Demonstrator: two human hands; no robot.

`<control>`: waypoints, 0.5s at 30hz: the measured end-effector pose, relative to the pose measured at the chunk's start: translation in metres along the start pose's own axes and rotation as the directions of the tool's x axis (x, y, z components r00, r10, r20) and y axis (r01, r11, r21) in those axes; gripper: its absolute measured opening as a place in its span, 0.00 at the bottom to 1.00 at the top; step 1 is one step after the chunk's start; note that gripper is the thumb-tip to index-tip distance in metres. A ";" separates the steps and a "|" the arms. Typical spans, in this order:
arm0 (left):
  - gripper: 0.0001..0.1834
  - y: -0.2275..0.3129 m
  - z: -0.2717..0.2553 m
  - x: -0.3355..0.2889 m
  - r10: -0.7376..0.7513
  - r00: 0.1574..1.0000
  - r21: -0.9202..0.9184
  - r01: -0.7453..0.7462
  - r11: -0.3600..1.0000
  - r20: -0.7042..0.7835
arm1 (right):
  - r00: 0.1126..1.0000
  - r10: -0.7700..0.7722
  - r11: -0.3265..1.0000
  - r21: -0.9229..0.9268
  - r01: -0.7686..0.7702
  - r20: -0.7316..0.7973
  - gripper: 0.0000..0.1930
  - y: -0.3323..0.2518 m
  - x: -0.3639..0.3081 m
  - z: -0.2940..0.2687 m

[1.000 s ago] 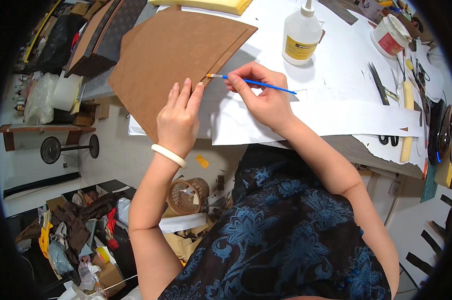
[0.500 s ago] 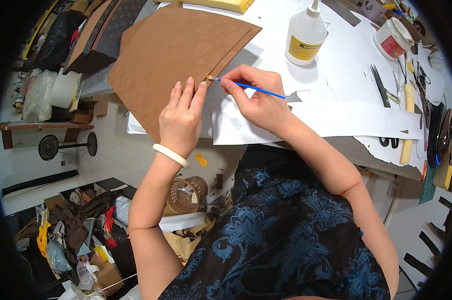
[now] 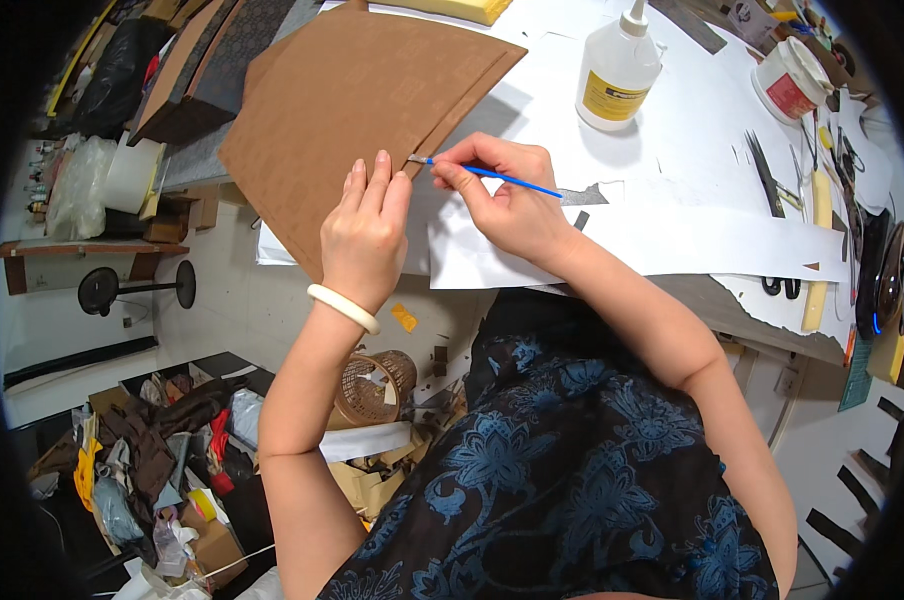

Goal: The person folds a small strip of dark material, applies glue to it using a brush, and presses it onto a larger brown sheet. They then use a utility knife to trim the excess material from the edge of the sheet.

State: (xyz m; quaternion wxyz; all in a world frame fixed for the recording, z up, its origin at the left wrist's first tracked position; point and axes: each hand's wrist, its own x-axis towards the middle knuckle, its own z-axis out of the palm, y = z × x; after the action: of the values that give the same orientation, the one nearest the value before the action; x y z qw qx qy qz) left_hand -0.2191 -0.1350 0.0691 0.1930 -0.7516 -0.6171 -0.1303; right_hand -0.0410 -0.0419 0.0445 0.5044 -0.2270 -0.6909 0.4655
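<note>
The right hand (image 3: 512, 195) pinches a brush (image 3: 502, 178) whose bristles have just slipped from view, so strokes apparently reach into the fold (image 3: 464, 110) of the panel (image 3: 342, 100) overhanging the tabletop's (image 3: 787, 328) near-left corner, the left hand (image 3: 365, 235) resting unclenched on it.

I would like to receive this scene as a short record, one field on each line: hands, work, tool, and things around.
Left hand: fingers together, laid on the brown panel; pale bangle at the wrist
Right hand: holding the blue-handled brush
Brush tip: at the panel's right edge
Bottle: translucent, yellow label, upright on white paper
Tub: white, red label, at far right
Scissors: partly covered by a white strip
Basket: below the table's near edge
</note>
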 end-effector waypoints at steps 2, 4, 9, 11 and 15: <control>0.16 -0.001 -0.001 -0.001 -0.001 1.000 -0.011 0.001 1.000 -0.009 | 0.991 -0.127 0.987 -0.101 0.122 -0.051 0.01 0.004 0.005 -0.003; 0.16 -0.002 -0.003 -0.002 -0.001 1.000 -0.026 0.001 1.000 -0.029 | 0.974 -0.215 0.964 -0.177 0.198 -0.078 0.02 0.008 0.009 -0.005; 0.16 -0.001 -0.007 -0.001 -0.015 1.000 -0.032 0.014 0.999 -0.010 | 0.909 -0.416 0.849 -0.371 0.376 -0.031 0.06 0.008 0.007 -0.007; 0.16 0.000 -0.008 -0.001 -0.014 1.000 -0.031 0.014 0.999 -0.009 | 0.898 -0.440 0.823 -0.409 0.394 -0.021 0.08 0.007 0.007 -0.006; 0.16 0.000 -0.008 0.001 -0.002 1.000 -0.022 0.002 1.000 -0.011 | 0.902 -0.430 0.852 -0.351 0.389 -0.042 0.07 0.004 0.004 -0.002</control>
State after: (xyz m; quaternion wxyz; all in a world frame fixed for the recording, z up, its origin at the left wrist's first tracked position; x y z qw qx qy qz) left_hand -0.2184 -0.1382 0.0765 0.1879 -0.7523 -0.6153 -0.1416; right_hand -0.0416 -0.0358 0.0432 0.5865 -0.1840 -0.7606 0.2090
